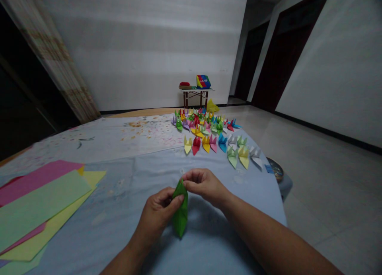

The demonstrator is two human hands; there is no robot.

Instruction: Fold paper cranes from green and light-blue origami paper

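Observation:
A narrow, diamond-shaped piece of folded green origami paper [180, 217] stands nearly upright above the blue cloth, its pointed end downward. My left hand [161, 207] pinches it from the left, thumb across its front. At its top tip, the fingers of my right hand [203, 183] are closed on the paper. Beyond my hands stand rows of finished paper cranes in many colours, among them a red paper crane [196, 146] and a yellow one [244, 157].
Coloured paper sheets [44, 203] lie stacked at the left. The tablecloth [143, 175] covers a round-edged table. A stool with a round object [276, 169] stands by its right edge. A small table [196, 90] by the wall carries a colourful bag [203, 81].

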